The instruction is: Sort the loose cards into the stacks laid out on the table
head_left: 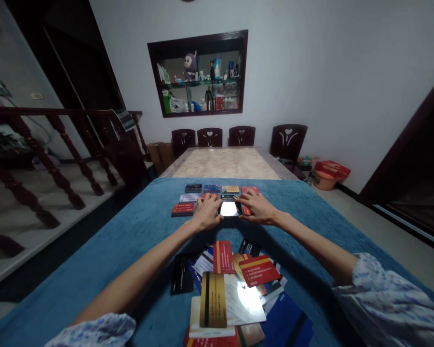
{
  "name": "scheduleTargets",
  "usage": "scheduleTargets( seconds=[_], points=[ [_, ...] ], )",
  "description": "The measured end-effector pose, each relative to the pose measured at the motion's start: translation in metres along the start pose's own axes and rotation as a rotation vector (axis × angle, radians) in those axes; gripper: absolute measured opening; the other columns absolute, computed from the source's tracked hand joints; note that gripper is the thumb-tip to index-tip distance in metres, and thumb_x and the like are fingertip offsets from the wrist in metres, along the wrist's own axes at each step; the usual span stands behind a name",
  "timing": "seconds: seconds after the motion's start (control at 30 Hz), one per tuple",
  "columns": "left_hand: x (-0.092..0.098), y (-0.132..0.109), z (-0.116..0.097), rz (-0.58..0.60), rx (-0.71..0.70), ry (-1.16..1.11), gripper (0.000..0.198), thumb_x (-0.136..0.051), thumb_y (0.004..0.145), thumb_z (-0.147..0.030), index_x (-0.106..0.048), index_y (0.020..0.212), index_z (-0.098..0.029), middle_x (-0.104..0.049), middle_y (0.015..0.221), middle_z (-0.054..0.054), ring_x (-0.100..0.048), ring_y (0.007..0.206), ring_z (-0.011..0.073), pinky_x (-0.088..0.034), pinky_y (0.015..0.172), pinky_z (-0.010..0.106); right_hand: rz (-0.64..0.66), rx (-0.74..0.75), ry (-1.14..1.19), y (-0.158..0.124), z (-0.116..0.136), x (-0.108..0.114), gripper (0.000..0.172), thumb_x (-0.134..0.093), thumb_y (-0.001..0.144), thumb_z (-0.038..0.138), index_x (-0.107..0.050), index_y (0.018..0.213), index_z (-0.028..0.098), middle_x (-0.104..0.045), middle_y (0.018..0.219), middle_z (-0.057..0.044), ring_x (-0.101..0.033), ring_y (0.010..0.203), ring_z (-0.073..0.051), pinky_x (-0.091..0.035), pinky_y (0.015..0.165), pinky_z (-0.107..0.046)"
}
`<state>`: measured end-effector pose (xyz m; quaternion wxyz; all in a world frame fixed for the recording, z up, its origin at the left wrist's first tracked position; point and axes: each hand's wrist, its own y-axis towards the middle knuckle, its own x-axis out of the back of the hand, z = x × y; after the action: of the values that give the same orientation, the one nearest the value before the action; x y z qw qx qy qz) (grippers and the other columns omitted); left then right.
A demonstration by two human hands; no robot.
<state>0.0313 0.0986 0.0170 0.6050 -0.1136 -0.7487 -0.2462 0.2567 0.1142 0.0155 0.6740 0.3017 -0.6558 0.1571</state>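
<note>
Both my arms reach forward over a blue cloth (94,250) spread on a long table. My left hand (207,212) and my right hand (257,207) rest on either side of a shiny white card (229,208), with their fingertips touching its edges and pressing it flat. Around it lie cards set in neat rows: a red card (183,208) at the left, dark and blue cards (202,188) and a yellow card (230,189) behind. Close to me lies a loose heap of several cards (235,289), red, gold, black and white.
Beyond the cloth the bare marble tabletop (224,164) runs to several dark wooden chairs (287,140) by the wall. A wall niche (199,74) holds bottles and a plush toy. A wooden stair railing (58,144) stands at the left; red basins (329,173) sit on the floor at right.
</note>
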Motion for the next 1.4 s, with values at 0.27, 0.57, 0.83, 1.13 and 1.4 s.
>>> scheduleTargets(
  seconds=[0.27,0.57,0.83,1.13,1.4],
  points=[
    [-0.009,0.043,0.01,0.031,0.03,0.035,0.038,-0.071,0.078,-0.022,-0.064,0.115,-0.023,-0.059,0.125,0.012,-0.041,0.123,0.0349,-0.034,0.098,0.055,0.061,-0.042,-0.026,0.026,-0.026,-0.002,0.046,-0.071,0.081,0.036,-0.065,0.125,0.023,-0.059,0.128,-0.015,-0.047,0.115,-0.033,-0.043,0.088,-0.045],
    [-0.018,0.083,0.021,0.101,0.063,0.094,0.041,-0.068,0.074,-0.025,-0.066,0.115,-0.023,-0.059,0.124,0.013,-0.041,0.121,0.037,-0.037,0.095,0.055,0.145,-0.129,-0.05,0.056,-0.04,-0.007,0.038,-0.067,0.081,0.037,-0.068,0.115,0.02,-0.061,0.122,-0.017,-0.049,0.116,-0.035,-0.045,0.082,-0.042],
    [-0.028,0.1,0.027,0.143,0.073,0.117,0.041,-0.066,0.07,-0.019,-0.069,0.111,-0.019,-0.061,0.122,0.017,-0.041,0.121,0.0407,-0.036,0.093,0.059,0.185,-0.153,-0.072,0.073,-0.05,-0.018,0.037,-0.066,0.079,0.037,-0.07,0.113,0.021,-0.063,0.119,-0.016,-0.05,0.114,-0.035,-0.047,0.081,-0.042],
    [-0.034,0.106,0.031,0.218,0.089,0.133,0.042,-0.065,0.073,-0.017,-0.068,0.114,-0.023,-0.066,0.118,0.015,-0.042,0.124,0.0386,-0.034,0.097,0.063,0.256,-0.201,-0.059,0.079,-0.047,-0.022,0.041,-0.064,0.079,0.035,-0.069,0.117,0.021,-0.064,0.122,-0.017,-0.051,0.116,-0.037,-0.047,0.086,-0.048],
    [-0.036,0.112,0.029,0.311,0.095,0.183,0.037,-0.066,0.073,-0.018,-0.066,0.11,-0.019,-0.064,0.122,0.017,-0.038,0.131,0.0385,-0.031,0.103,0.067,0.307,-0.218,-0.054,0.085,-0.05,-0.028,0.043,-0.065,0.077,0.037,-0.068,0.118,0.023,-0.064,0.122,-0.015,-0.051,0.119,-0.037,-0.047,0.089,-0.048]
  ],
)
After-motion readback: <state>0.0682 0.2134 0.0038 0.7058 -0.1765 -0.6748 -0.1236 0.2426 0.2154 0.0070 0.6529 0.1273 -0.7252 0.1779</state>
